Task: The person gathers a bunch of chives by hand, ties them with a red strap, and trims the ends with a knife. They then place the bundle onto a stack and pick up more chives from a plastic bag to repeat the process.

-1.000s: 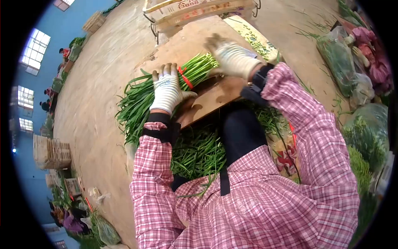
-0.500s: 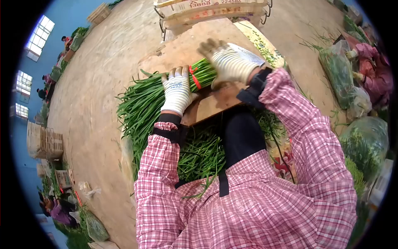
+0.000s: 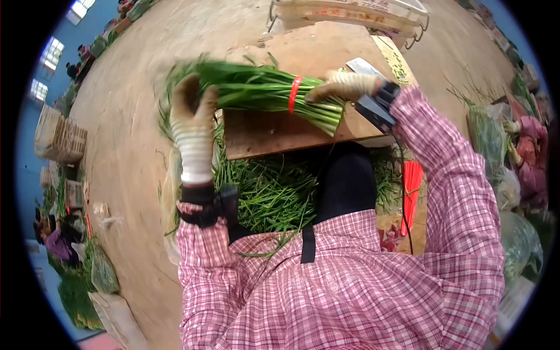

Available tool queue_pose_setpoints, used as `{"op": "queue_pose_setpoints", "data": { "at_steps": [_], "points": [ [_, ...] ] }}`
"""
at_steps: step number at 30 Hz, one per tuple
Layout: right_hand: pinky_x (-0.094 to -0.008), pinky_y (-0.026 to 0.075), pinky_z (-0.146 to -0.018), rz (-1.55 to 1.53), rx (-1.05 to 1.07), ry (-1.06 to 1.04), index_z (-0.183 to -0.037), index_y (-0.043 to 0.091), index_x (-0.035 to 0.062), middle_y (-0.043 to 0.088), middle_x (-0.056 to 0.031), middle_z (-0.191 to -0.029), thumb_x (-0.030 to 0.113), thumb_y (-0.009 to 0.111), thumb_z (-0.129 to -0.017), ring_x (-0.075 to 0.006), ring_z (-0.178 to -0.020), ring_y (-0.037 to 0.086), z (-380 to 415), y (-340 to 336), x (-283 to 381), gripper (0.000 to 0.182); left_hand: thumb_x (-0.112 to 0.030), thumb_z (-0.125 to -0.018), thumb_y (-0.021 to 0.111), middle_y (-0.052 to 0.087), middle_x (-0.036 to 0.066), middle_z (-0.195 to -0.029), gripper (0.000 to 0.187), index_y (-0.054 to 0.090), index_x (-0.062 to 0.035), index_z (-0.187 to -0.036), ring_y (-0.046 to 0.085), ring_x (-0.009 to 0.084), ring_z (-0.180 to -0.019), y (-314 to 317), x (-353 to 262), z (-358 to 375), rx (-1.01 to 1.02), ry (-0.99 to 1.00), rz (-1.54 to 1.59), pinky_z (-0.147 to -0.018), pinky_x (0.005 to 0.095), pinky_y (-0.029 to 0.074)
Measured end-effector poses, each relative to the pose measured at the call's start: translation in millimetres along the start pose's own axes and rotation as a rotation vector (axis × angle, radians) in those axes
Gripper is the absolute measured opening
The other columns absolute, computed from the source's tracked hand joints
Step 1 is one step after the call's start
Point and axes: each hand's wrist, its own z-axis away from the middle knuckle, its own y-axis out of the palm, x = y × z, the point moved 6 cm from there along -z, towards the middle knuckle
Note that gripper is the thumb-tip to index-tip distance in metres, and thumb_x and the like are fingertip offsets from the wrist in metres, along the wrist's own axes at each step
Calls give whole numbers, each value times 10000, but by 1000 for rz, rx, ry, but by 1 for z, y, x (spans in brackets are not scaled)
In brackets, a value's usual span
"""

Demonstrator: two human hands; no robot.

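Note:
A bunch of garlic chives [image 3: 256, 87], bound by a red band [image 3: 295, 94], is held up above the wooden board [image 3: 274, 134]. My right hand [image 3: 344, 86], in a striped work glove, is closed around its cut stem end, just right of the band. At the leafy end my gloved left hand [image 3: 193, 114] curls around the leaves, with its thumb toward the stems. The leaf tips beyond it are blurred. A flat silvery piece [image 3: 361, 65] lies on the board behind my right hand, which partly hides it.
Loose green leaves [image 3: 268, 192] are heaped below the board, by my dark-clad leg [image 3: 347, 181]. Red strips [image 3: 412, 192] lie at the right. A crate [image 3: 350, 13] stands beyond the board. Plastic-wrapped greens [image 3: 489, 131] and a co-worker [image 3: 531, 151] are at the far right.
The bunch has risen off the board and its stem end has swung right and downward. My right hand, earlier blurred and spread, now grips the stems; my left hand has moved left onto the leaves.

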Motion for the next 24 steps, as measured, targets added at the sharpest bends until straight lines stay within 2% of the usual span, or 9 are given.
{"op": "queue_pose_setpoints", "data": {
  "at_steps": [2, 4, 7, 10, 12, 14, 18, 20, 24],
  "points": [
    [-278, 537, -774, -615, 116, -178, -1110, 625, -13, 697, -96, -973, 369, 689, -842, -151, -837, 665, -9, 39, -22, 471, -161, -895, 651, 570, 118, -1189, 386, 490, -3, -1209, 548, 203, -1089, -15, 10, 38, -181, -139, 496, -980, 335, 439],
    [-335, 553, -829, -992, 91, -218, -1170, 572, -9, 689, -104, -998, 387, 661, -866, -183, -867, 679, 13, 79, -8, 506, -169, -868, 672, 570, 81, -1159, 383, 511, -39, -1191, 539, 202, -1080, -1, 43, 78, -108, -430, 790, -969, 320, 419],
    [-373, 520, -913, -1324, 186, -259, -1233, 527, -1, 657, -122, -1129, 341, 647, -885, -210, -983, 653, 24, 123, -14, 502, -395, -784, 757, 565, 114, -1251, 628, 507, -116, -1288, 488, 284, -1207, 59, 82, 154, 315, -1084, 1208, -1098, 530, 274],
    [-406, 472, -975, -1524, 162, -122, -1292, 508, 41, 621, -131, -1217, 347, 600, -918, -224, -1081, 616, 36, 154, -29, 493, -646, -683, 704, 495, 149, -1361, 949, 414, -56, -1367, 428, 316, -1286, 102, 50, 153, 530, -996, 1341, -1097, 497, 332],
    [-413, 452, -996, -1475, 324, -265, -1324, 490, 54, 598, -128, -1259, 373, 598, -916, -236, -1119, 597, 44, 169, -35, 530, -602, -689, 727, 513, 145, -1342, 920, 424, -43, -1354, 477, 316, -1244, 106, 40, 143, 444, -1044, 1625, -1085, 499, 355],
    [-403, 453, -996, -1416, 246, -273, -1343, 469, 35, 598, -116, -1261, 424, 635, -885, -239, -1121, 598, 53, 179, -42, 623, -417, -737, 790, 588, 121, -1255, 719, 506, -31, -1274, 553, 300, -1153, 108, 54, 134, 270, -935, 1506, -1022, 453, 439],
    [-331, 430, -1001, -817, 132, -466, -1371, 425, 0, 585, -66, -1266, 433, 608, -907, -186, -1145, 562, 67, 159, -32, 660, -303, -827, 744, 607, 113, -1225, 561, 528, -26, -1265, 580, 255, -1121, 102, 39, 134, 316, -911, 1335, -1017, 428, 448],
    [-337, 425, -1007, -965, 17, -520, -1382, 408, 9, 565, -70, -1290, 387, 617, -907, -196, -1165, 544, 70, 151, -29, 642, -255, -917, 620, 597, 94, -1253, 448, 517, -27, -1289, 567, 221, -1144, 101, 27, 127, 465, -818, 1171, -1016, 388, 442],
    [-366, 405, -1029, -1256, -258, -809, -1412, 372, 61, 510, -91, -1355, 246, 691, -868, -224, -1209, 499, 90, 116, 4, 658, -127, -869, 642, 620, 98, -1201, 421, 548, 13, -1255, 591, 209, -1102, 107, -20, 109, 558, -603, 1054, -983, 356, 467]
  ]
}}
